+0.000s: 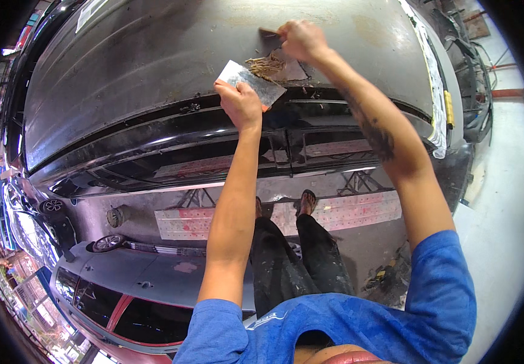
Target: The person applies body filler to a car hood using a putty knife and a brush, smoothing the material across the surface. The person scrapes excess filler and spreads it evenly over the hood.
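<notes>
A black car's dull grey roof panel (146, 60) spreads in front of me. My left hand (239, 104) grips a flat metal plate (253, 82) with orange at its edge, tilted above the near side of the roof. Beyond that plate lies a brown, stringy clump (264, 65) on the roof, beside a greyish flat patch or sheet (292, 70) whose nature I cannot tell. Farther off and to the right, my right hand (306, 41) is closed around a small dark scraper (269, 35). Its blade is slightly blurred, close to the roof.
My feet stand on a raised, perforated plank (359, 209) with red stains. White masking (422, 60) runs down the roof's right side, with a yellow cylindrical object (449, 109) near it. A grey car (171, 267) stands behind me to the left. A bucket-like container (116, 216) sits on the floor.
</notes>
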Tool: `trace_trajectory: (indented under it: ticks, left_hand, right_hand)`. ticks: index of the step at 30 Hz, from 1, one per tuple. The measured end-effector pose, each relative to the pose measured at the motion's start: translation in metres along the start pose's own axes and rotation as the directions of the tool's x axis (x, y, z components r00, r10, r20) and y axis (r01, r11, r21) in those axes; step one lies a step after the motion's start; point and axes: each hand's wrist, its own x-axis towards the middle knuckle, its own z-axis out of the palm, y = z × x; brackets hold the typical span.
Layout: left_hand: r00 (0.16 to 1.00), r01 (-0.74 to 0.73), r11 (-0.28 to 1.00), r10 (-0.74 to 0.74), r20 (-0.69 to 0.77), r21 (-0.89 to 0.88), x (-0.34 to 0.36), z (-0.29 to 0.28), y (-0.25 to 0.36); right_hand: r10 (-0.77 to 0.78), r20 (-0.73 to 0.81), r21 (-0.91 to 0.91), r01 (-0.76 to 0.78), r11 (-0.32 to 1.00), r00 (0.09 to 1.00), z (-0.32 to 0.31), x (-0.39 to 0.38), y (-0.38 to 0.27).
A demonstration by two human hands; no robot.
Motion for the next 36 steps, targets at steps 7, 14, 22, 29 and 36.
trace_trajectory:
  ticks: [7,14,22,29,36]
  left_hand:
    - [1.0,0.016,0.999,-0.015,-0.012,0.044,0.0,0.007,0.025]
    - [0.988,0.143,0.893,-0.153,0.01,-0.426,-0.009,0.031,-0.004]
    - [0.899,0.428,0.323,-0.247,0.362,-0.844,-0.009,0.023,-0.006]
    - [0.878,0.477,0.21,-0.15,0.454,-0.854,0.008,0.01,0.036]
    - [0.874,0.485,0.224,-0.143,0.464,-0.845,0.023,0.005,0.051]
  right_hand:
    - [-0.194,0.054,0.087,0.189,0.978,0.98,0.002,-0.059,-0.058]
    - [-0.206,-0.028,0.145,0.208,0.967,0.978,0.005,-0.066,-0.045]
    - [-0.313,-0.334,0.531,0.451,0.717,0.889,-0.043,-0.087,-0.007]
    - [-0.251,-0.419,0.637,0.479,0.604,0.873,-0.045,-0.115,-0.005]
    - [-0.201,-0.395,0.641,0.426,0.638,0.896,-0.028,-0.108,0.027]
